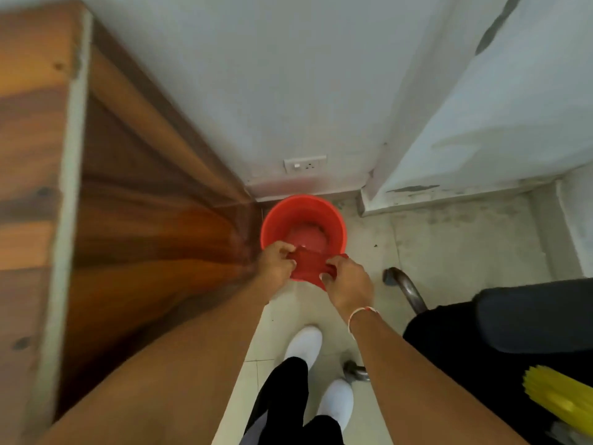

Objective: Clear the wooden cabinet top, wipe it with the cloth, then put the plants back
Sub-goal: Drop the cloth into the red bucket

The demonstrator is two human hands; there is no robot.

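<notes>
A red cloth [310,266] is stretched between both hands above the near rim of a red bucket [303,220] on the floor. My left hand [276,261] pinches the cloth's left end. My right hand [348,284] grips its right end and wears a thin thread band at the wrist. The wooden cabinet [32,155] stands along the left, its top seen from above and bare in the part that shows. Its side panel [144,236] drops to the floor beside the bucket. No plants are in view.
A white wall with a socket plate [305,163] rises behind the bucket. A black chair [513,332] with a metal leg [407,287] stands at the right, a yellow object [558,399] resting on it. My white shoes [305,345] are on the tiled floor.
</notes>
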